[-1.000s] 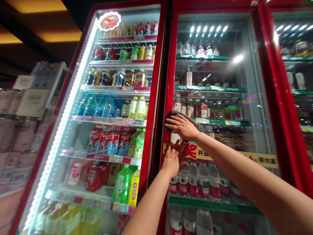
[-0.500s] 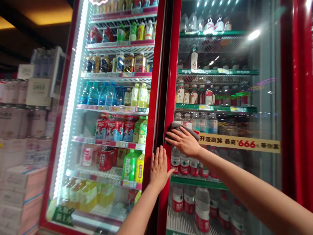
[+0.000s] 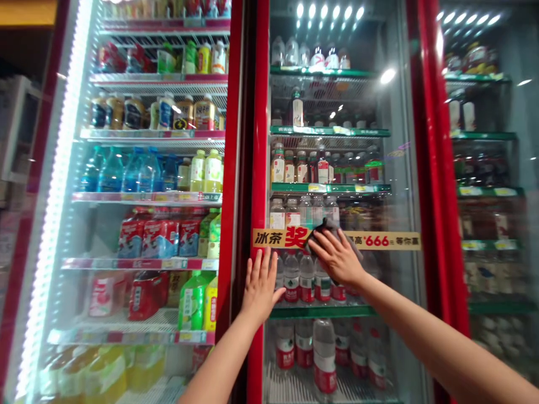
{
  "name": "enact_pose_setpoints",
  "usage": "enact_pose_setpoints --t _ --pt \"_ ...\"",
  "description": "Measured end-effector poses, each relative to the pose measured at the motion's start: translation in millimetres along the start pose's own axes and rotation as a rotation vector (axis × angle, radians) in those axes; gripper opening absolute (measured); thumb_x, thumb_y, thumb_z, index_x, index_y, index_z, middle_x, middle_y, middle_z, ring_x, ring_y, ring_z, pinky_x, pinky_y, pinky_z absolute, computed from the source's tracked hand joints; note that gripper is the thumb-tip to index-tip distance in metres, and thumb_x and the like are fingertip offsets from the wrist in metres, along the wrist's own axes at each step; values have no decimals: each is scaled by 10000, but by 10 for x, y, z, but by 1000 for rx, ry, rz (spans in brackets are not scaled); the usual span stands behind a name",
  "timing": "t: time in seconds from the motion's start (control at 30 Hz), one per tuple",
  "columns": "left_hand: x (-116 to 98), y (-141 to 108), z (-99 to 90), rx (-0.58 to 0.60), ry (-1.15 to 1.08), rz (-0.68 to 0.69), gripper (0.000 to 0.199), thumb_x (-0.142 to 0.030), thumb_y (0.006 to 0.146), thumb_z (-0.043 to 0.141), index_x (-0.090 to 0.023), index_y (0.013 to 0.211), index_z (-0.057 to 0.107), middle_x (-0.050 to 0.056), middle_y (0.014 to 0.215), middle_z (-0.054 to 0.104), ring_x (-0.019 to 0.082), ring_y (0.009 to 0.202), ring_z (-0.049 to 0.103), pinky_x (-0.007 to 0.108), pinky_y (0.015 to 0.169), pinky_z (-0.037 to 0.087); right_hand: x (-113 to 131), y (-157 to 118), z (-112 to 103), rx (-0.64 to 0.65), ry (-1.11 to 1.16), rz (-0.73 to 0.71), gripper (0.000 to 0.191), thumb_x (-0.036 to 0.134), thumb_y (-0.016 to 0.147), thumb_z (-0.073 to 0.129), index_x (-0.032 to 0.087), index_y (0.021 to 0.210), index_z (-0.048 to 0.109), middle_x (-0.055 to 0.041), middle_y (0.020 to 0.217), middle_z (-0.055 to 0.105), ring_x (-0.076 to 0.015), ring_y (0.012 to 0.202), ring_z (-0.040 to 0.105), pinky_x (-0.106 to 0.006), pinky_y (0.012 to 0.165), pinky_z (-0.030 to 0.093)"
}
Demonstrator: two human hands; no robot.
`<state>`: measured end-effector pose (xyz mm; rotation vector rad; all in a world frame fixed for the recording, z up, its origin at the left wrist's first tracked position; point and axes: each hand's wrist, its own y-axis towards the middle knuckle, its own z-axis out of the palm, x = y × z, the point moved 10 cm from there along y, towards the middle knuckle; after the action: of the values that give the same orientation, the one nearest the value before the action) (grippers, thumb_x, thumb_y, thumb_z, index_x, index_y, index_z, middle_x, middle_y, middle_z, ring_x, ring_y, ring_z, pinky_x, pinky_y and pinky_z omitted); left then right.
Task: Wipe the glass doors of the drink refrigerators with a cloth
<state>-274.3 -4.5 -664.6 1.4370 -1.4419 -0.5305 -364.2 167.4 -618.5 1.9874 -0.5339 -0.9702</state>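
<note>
My right hand presses a dark grey cloth flat against the glass door of a drinks fridge. The cloth lies under the palm and fingers, over the middle of a gold strip sticker that runs across the door. Fingers spread, my left hand rests on the door's red frame and the glass edge beside it, just below the sticker's left end. It holds nothing. Behind the glass, water bottles with red labels stand on shelves with green edges.
To the left is another lit fridge holding blue bottles, red drink packs and green bottles. A third fridge door with a red frame stands at the right. A ceiling light reflects in the middle glass.
My right hand and the cloth have slid right along the sticker, away from the frame, uncovering its left end. My left hand stays on the frame. The view has turned right.
</note>
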Motion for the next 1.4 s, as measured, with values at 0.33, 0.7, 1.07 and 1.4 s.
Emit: enact_pose_setpoints --t 0.33,0.7,1.07,1.4 --pt "-907 1005 -23 -132 -167 192 1043 -520 877 663 -273 1609 -37 81 1690 105 299 1564 64 532 1282 108 -1848 -745 -288 -134 -120 544 658 270 966 472 289 1595 279 -98 1665 273 -324 1534 228 -625 1182 299" --pt "-1931 1566 158 -40 -246 364 1037 -585 825 702 -293 1609 89 81 1685 93 297 1563 67 535 1281 83 -2250 -1215 -264 -77 -76 645 636 184 971 394 284 1592 299 -109 1661 279 -315 1532 245 -578 1149 385" --pt "-2029 1640 187 -89 -252 376 1117 -617 788 728 -322 1609 30 88 1688 56 309 1563 62 572 1272 41 -2067 -1458 -380 -91 -15 388 618 49 913 428 340 1444 553 -28 1535 506 -222 1393 484 -443 1117 482" --pt "-2040 1633 192 -100 -254 375 1095 -617 808 704 -307 1613 28 97 1690 45 307 1563 52 564 1274 30 -2633 -1200 -921 -119 -230 452 537 99 929 461 254 1432 568 -62 1611 390 -247 1512 309 -454 1167 409"
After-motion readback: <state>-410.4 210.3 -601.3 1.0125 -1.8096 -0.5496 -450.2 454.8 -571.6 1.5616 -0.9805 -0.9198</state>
